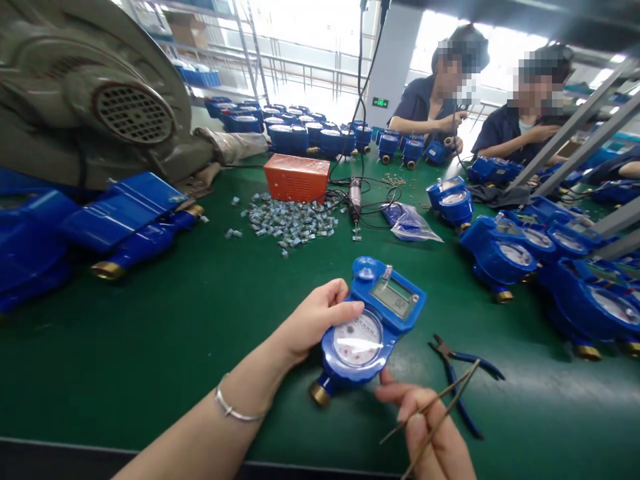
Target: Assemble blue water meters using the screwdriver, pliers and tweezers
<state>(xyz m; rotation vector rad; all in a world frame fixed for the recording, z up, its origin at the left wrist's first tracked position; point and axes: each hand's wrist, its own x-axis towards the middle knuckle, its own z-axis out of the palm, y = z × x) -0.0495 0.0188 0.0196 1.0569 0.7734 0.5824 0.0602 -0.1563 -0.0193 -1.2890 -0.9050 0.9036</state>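
A blue water meter (357, 333) with a round dial and a small LCD screen is tilted above the green table in front of me. My left hand (320, 320) grips its left side, the thumb lying beside the dial. Low at the meter's right edge is my right hand (425, 413), its extended fingers touching or nearly touching the housing. Between its thumb and fingers are thin brass-coloured tweezers (453, 403), their two arms meeting in a V at the far end. Blue-handled cutting pliers (457, 377) lie open on the table just beyond that hand.
Small clear seals (293, 223) lie heaped before an orange box (297, 178). An electric screwdriver (355, 200) and a plastic bag (410, 221) are beside them. More meters (515, 253) line the right; others stand left, near a large blower (100, 100). Two co-workers (425, 100) sit opposite.
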